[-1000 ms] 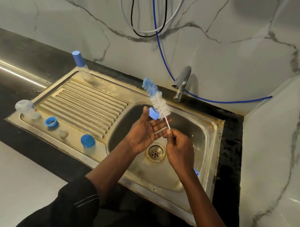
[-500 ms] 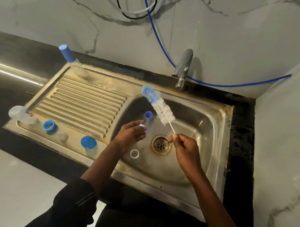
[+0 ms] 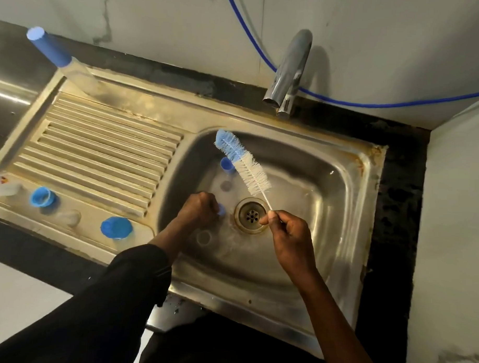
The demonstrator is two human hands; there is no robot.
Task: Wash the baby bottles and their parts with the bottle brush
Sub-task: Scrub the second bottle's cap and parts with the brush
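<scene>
Right hand (image 3: 288, 237) pinched the wire stem of a blue-and-white bristled bottle brush (image 3: 243, 162) over the stainless steel sink (image 3: 332, 217); left hand (image 3: 199, 210) curled round a small blue plastic part (image 3: 221, 209).

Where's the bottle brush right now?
In the head view, the bottle brush is pinched by the right hand over the sink basin, bristles up-left of the drain.

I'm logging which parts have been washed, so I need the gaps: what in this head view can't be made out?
Head view only.
Blue piece in the left hand: curled fingers cover most of it; which part is unclear.
Blue cap in the sink: the brush, held by the right hand, crosses it.
Bottle at the left: cut off by the frame edge, blurred.
</scene>
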